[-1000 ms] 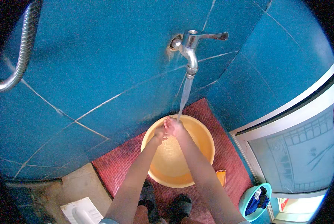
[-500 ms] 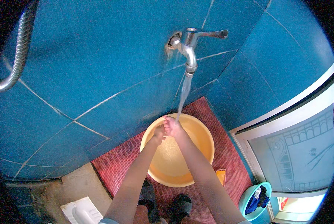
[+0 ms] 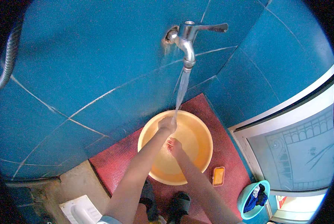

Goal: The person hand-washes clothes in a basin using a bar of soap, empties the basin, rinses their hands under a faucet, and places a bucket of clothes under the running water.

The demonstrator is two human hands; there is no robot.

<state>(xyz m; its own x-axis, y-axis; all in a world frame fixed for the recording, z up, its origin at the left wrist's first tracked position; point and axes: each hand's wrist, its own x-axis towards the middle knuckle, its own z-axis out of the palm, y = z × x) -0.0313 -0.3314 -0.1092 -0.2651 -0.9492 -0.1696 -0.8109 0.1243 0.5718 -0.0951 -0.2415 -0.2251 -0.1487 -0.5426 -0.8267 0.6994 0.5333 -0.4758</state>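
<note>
A wide cream-orange plastic basin (image 3: 208,143) stands on the floor with water in its bottom. Above it, a metal tap (image 3: 188,46) on the wall pours a steady water stream (image 3: 182,89). My left hand (image 3: 167,124) is in the lower end of that stream, over the basin's far part; its fingers are blurred and partly hidden. Just nearer and slightly right is my right hand (image 3: 175,146), apart from the left one. Its fingers are loosely bent and a little spread, with nothing in them.
A red textured mat (image 3: 116,160) lies under the basin and my feet. To the right are an orange soap dish (image 3: 218,176) and a turquoise tub (image 3: 245,209) of dark cloth, near a white-framed door (image 3: 294,149). A metal hose (image 3: 11,59) hangs at upper left.
My hands have come apart. The left has moved forward and right into the stream; the right has drawn back toward me, out of it. The view has shifted slightly.
</note>
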